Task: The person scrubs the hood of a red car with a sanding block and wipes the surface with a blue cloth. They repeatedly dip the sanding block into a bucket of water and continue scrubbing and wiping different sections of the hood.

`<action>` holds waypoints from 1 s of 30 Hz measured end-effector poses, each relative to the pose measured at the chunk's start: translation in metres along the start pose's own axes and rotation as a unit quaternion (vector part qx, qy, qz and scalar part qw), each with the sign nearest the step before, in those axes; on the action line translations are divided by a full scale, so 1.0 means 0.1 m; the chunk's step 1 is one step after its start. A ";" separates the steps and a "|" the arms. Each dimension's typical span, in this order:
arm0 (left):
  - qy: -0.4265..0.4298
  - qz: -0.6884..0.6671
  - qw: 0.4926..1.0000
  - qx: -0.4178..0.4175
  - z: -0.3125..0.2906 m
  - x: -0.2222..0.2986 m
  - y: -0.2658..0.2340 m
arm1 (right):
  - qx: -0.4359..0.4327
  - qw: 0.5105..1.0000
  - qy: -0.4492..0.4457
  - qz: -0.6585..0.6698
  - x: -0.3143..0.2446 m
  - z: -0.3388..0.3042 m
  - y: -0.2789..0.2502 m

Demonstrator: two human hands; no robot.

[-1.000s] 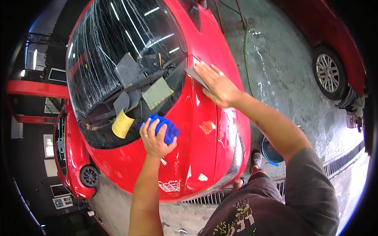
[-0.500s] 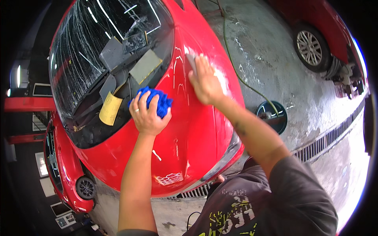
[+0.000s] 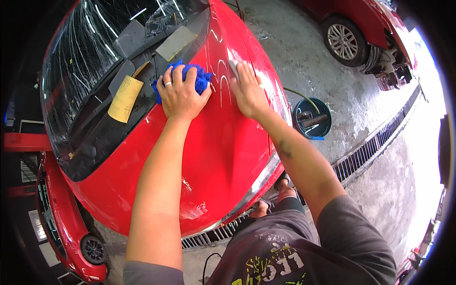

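The wet red hood (image 3: 209, 156) of a car spreads beneath both my hands, with pale watery streaks near its far end. My left hand (image 3: 183, 97) has its fingers curled over a bunched blue microfiber cloth (image 3: 202, 78), resting by the hood's edge next to the windshield base. To the right of it, my right hand (image 3: 251, 97) lies flat on the hood, fingers together. From under its fingertips pokes the edge of a grey piece (image 3: 233, 66) that looks like sandpaper; the rest is hidden. On the windshield base lie a yellow sandpaper sheet (image 3: 125, 99) and a grey-green sheet (image 3: 175, 42).
Dark sheets (image 3: 130, 38) lie against the wet windshield (image 3: 85, 47). On the floor at right stands a dark bucket (image 3: 299, 111) with a green hose (image 3: 304, 97) in it. A drain grate (image 3: 375, 142) crosses the floor. Other red cars stand at left (image 3: 66, 213) and far right.
The whole view has shifted. My right hand, with the grey piece, has slid nearer along the hood. My left hand stays over the blue cloth at about the same spot.
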State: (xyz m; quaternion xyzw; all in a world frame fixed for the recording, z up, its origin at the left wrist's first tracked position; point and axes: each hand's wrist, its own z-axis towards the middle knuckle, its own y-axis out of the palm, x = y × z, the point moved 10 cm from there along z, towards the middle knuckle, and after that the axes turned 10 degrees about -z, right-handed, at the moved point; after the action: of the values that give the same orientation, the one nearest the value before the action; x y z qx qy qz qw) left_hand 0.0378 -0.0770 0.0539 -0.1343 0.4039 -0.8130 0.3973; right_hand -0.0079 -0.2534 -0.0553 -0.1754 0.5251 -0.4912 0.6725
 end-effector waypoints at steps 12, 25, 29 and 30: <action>-0.017 0.007 1.000 -0.023 -0.10 -0.10 0.00 | 0.082 0.996 -0.024 -0.028 -0.30 -0.39 0.02; -0.065 -0.021 0.998 -0.011 -0.21 -0.16 -0.16 | -0.350 0.916 -0.054 0.188 -0.50 -2.95 -0.43; -0.083 -0.045 0.996 0.006 -0.81 0.79 -0.15 | -0.171 0.968 0.136 0.119 0.95 -2.57 -1.13; -0.087 -0.065 0.994 0.008 -0.97 1.07 -0.20 | -0.169 0.964 0.186 0.092 1.26 -2.49 -1.28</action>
State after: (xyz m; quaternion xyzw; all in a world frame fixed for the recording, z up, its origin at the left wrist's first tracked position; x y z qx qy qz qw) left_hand -0.0947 -0.0975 -0.0033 -0.2275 0.3513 -0.8257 0.3782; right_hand -0.2919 -0.3485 -0.1225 -0.1427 0.7302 -0.3558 0.5655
